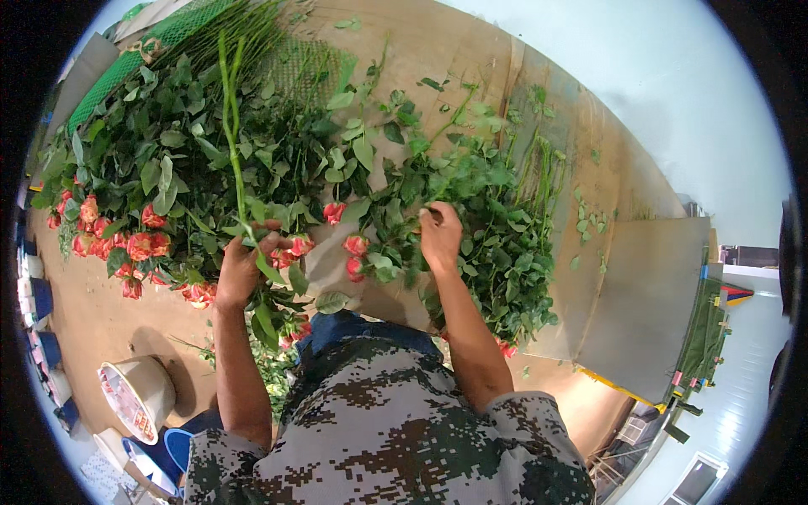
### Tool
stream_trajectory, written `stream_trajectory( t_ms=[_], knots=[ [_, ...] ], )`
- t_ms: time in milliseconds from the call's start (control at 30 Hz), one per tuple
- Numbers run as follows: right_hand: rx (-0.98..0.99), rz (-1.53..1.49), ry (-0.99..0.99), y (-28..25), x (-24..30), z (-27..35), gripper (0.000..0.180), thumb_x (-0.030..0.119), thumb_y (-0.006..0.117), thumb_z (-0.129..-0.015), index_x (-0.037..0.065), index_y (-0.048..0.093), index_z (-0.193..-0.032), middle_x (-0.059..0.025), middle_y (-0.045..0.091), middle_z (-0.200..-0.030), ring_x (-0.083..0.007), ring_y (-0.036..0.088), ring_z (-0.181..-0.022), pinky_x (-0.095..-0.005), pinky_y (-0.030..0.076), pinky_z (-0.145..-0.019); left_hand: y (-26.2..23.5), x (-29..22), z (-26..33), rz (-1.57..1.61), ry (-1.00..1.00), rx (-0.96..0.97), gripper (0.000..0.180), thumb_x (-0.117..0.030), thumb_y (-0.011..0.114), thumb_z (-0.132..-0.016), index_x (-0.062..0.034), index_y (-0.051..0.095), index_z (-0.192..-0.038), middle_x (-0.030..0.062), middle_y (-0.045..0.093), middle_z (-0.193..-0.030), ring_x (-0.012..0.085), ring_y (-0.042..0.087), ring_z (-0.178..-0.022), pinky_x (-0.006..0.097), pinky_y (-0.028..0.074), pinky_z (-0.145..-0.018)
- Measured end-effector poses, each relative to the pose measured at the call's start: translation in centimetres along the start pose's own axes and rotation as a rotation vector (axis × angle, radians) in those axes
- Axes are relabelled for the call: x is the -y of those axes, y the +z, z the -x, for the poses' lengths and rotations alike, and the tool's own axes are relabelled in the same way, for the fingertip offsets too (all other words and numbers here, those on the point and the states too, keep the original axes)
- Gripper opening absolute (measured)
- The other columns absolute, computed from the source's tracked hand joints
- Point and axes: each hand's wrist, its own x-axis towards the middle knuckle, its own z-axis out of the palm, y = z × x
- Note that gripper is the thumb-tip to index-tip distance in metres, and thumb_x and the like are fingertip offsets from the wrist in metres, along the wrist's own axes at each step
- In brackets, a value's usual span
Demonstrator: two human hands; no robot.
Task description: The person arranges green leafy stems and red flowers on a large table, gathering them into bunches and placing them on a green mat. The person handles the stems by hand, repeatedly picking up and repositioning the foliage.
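My left hand (pixel 250 263) is closed around long green rose stems (pixel 234 135), whose bare ends point away from me over a big leafy pile. Coral-red rose heads (pixel 295 330) hang on the near side of that hand, beside my shirt; whether all belong to the held stems I cannot tell. My right hand (pixel 441 234) is pinched, thumb against fingers, over the leafy stems (pixel 484 181) on the right; anything between the fingertips is too small to make out. Between my hands lie a few single roses (pixel 356 244) with their heads toward me.
At left lies a large heap of roses (pixel 139 247), beside a roll of green netting (pixel 156 52). The brown table (pixel 454 42) carries loose leaves (pixel 589 220), with a grey panel (pixel 652 295) at right. A white bucket (pixel 160 383) stands on the floor at lower left.
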Motion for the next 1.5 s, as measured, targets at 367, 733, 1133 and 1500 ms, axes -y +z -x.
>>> stream_trajectory(
  t_ms=[367, 733, 1133, 1500],
  knots=[
    [0.145, -0.117, -0.743, 3.9, 11.7, 9.0, 0.021, 0.006, 0.062, -0.080, 0.002, 0.060, -0.100, -0.0172, 0.062, -0.088, -0.0316, 0.065, -0.074, -0.0432, 0.052, -0.061, 6.0, -1.2, -2.7, -0.207, 0.238, -0.020, 0.015, -0.004, 0.058, -0.086, 0.0020, 0.065, -0.099, 0.0036, 0.067, -0.082, 0.0101, 0.058, -0.074, 0.026, 0.047, -0.069],
    [0.078, 0.482, 0.152, 4.4, 5.9, -3.2, 0.042, 0.033, 0.060, -0.085, -0.003, 0.054, -0.106, -0.0219, 0.063, -0.099, -0.0384, 0.062, -0.094, -0.0466, 0.052, -0.076, 0.6, -2.2, 0.6, -0.037, 0.191, -0.199, 0.020, -0.017, 0.059, -0.091, 0.0022, 0.062, -0.096, 0.0037, 0.062, -0.073, 0.0107, 0.055, -0.070, 0.026, 0.043, -0.067],
    [0.212, 0.271, -0.112, -6.1, -1.1, 6.3, 0.041, 0.024, 0.054, -0.093, -0.005, 0.052, -0.122, -0.0273, 0.061, -0.107, -0.0399, 0.062, -0.091, -0.0450, 0.049, -0.077, 3.7, -0.3, -0.7, -0.067, 0.129, -0.048, 0.021, -0.018, 0.057, -0.093, 0.0022, 0.062, -0.097, 0.0033, 0.062, -0.071, 0.0120, 0.057, -0.068, 0.026, 0.045, -0.064],
    [0.528, 0.152, -0.672, 3.1, 11.5, 11.9, 0.029, 0.014, 0.059, -0.082, 0.004, 0.058, -0.109, -0.0201, 0.059, -0.092, -0.0394, 0.060, -0.078, -0.0459, 0.049, -0.066, 3.3, 0.4, 0.0, 0.280, 0.141, -0.109, 0.019, -0.005, 0.058, -0.088, 0.0026, 0.060, -0.105, 0.0074, 0.065, -0.095, 0.0155, 0.061, -0.082, 0.030, 0.050, -0.073]
  ],
)
